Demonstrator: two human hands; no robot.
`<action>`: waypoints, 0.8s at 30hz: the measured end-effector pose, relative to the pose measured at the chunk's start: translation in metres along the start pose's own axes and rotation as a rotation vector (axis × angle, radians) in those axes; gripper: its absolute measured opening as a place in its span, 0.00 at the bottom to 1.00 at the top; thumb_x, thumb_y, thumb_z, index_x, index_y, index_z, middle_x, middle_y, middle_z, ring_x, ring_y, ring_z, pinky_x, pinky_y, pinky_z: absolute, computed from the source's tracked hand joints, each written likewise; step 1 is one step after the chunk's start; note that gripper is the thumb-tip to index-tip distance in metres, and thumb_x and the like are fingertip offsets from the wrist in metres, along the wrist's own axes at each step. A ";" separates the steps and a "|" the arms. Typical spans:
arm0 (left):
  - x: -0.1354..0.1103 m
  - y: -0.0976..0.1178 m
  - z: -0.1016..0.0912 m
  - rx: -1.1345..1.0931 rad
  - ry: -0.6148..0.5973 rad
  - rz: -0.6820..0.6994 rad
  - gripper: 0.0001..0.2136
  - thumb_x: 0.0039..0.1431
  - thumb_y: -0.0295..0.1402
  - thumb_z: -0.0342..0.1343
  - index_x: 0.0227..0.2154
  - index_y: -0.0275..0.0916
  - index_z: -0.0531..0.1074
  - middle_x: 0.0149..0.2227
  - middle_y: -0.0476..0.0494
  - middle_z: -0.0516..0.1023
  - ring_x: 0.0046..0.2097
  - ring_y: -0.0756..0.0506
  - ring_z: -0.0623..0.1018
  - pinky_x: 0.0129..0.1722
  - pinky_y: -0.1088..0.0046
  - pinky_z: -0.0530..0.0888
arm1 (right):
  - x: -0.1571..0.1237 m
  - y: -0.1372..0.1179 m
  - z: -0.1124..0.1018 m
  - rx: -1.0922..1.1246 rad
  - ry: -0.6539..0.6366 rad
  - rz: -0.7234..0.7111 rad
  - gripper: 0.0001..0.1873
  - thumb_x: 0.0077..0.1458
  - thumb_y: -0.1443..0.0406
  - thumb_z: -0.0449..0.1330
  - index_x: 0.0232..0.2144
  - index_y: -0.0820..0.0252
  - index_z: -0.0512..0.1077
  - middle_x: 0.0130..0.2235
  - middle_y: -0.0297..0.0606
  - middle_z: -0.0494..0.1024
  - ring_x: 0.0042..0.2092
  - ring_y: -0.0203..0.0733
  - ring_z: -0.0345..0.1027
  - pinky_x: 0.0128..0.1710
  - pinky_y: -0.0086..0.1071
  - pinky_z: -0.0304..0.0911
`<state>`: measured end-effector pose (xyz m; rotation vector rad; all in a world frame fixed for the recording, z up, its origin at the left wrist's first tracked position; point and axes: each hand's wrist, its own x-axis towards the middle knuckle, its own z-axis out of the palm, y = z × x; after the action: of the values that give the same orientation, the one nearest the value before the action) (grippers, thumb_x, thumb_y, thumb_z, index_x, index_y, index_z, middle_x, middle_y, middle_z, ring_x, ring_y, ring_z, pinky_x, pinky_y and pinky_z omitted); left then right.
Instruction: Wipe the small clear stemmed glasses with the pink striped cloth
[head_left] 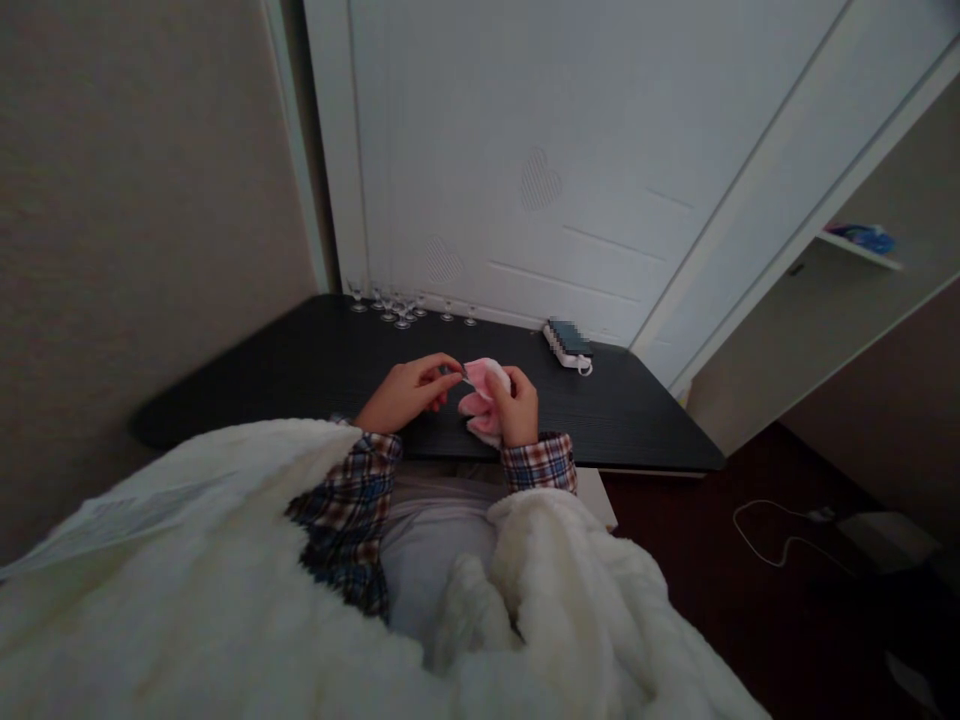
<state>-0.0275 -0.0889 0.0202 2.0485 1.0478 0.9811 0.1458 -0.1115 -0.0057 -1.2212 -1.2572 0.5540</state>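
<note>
Above the near edge of the black tabletop, my right hand point(519, 408) grips a soft pink and white cloth piece point(481, 400) with its fingers closed. Loose pink flaps hang down to the left of that hand; what kind of item it is does not show clearly. My left hand point(416, 388) is closed in a pinch at the cloth's upper left corner. Something thin and greyish shows at those fingertips, too small to name.
Several small clear glasses point(403, 318) stand along the back of the black tabletop point(300, 370). Farther right lies a dark phone-like device on a white block point(568, 345). White panels rise behind. A fluffy white blanket point(225, 600) covers my lap. A white cable point(780, 550) lies on the floor.
</note>
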 end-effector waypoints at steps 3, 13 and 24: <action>0.000 -0.001 -0.001 0.043 -0.004 0.007 0.17 0.58 0.47 0.50 0.41 0.40 0.73 0.21 0.52 0.72 0.23 0.50 0.72 0.24 0.77 0.67 | 0.000 0.000 0.000 0.001 -0.001 -0.006 0.10 0.51 0.58 0.57 0.27 0.59 0.71 0.27 0.29 0.69 0.31 0.34 0.61 0.32 0.28 0.57; 0.002 -0.008 0.000 0.083 -0.029 -0.029 0.16 0.57 0.47 0.49 0.37 0.40 0.71 0.21 0.51 0.73 0.23 0.50 0.73 0.24 0.77 0.66 | -0.001 0.000 0.000 0.012 -0.011 -0.016 0.11 0.51 0.57 0.57 0.27 0.58 0.71 0.27 0.30 0.69 0.31 0.35 0.61 0.32 0.29 0.57; 0.002 -0.010 0.002 0.009 0.005 -0.058 0.15 0.58 0.46 0.49 0.37 0.39 0.68 0.23 0.50 0.74 0.23 0.50 0.73 0.22 0.77 0.67 | 0.001 0.008 0.001 -0.015 0.020 -0.059 0.10 0.51 0.58 0.57 0.29 0.58 0.71 0.30 0.31 0.71 0.34 0.36 0.62 0.36 0.29 0.58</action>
<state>-0.0289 -0.0828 0.0122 2.0126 1.1097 0.9541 0.1473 -0.1079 -0.0123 -1.1953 -1.2787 0.4890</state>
